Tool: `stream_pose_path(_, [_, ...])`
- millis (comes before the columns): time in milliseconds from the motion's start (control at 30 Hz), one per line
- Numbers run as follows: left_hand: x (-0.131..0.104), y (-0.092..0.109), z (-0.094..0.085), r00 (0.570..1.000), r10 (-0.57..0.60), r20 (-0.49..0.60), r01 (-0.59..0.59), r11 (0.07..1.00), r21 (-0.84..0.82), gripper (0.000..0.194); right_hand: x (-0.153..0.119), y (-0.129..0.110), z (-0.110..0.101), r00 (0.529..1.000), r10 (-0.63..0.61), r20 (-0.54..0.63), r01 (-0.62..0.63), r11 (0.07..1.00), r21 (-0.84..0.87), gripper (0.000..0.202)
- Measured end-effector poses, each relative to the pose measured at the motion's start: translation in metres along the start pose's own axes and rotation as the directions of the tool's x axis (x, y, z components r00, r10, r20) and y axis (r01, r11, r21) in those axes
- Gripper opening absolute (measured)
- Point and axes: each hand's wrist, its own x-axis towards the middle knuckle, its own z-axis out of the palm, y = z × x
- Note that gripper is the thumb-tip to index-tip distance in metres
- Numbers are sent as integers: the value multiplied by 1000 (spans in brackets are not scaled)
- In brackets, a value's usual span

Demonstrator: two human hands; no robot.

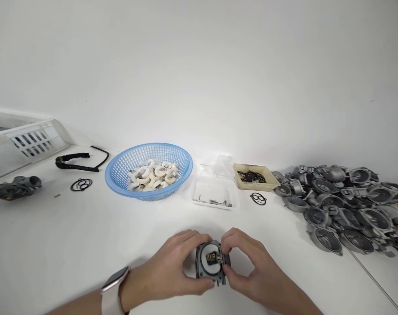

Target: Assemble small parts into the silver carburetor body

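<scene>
Grey cast-metal carburettor body (pixel 212 262) with a round bowl recess sits low on the white worktop (pixel 87 236), near the front edge. Left hand (pixel 172 262) cups its left side, grip pressed on the casting; right hand (pixel 248 267) pinches the small brass-coloured part at centre. Risk: that part could slip from the fingertips and roll off, since the pinch looks shallow.

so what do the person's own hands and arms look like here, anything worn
Both hands are bare, no gloves or rings visible. The left hand has a smartwatch on the wrist, with a pale band and a light rectangular case. The right hand and forearm show no sleeve or wristwear.
</scene>
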Motion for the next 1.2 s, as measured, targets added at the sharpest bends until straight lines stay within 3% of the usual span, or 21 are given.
stream_pose_path(467, [2,4,-5,1000,-7,28,6,1000,13,60,-2,3,0,1000,11,9,-11,1000,15,36])
stream_pose_path(633, [0,-4,-4,999,11,36,-12,1000,11,78,-3,1,-1,1000,-15,5,15,1000,-4,42])
stream_pose_path(767, [-2,-8,-5,999,37,-11,-37,999,33,80,-2,-1,-1,1000,-17,-19,17,1000,-19,50])
stream_pose_path(867, [-3,-9,-10,994,79,-78,-81,996,-23,69,1,-3,3,999,39,34,-37,997,-62,67])
stream_pose_path(967, [-1,-10,-17,991,70,-114,-81,992,-94,54,4,-5,7,991,105,83,-92,985,-146,66])
stream_pose_path(1200, [1,-14,-21,989,48,-140,-65,991,-117,48,9,-12,14,972,205,113,-167,945,-280,69])
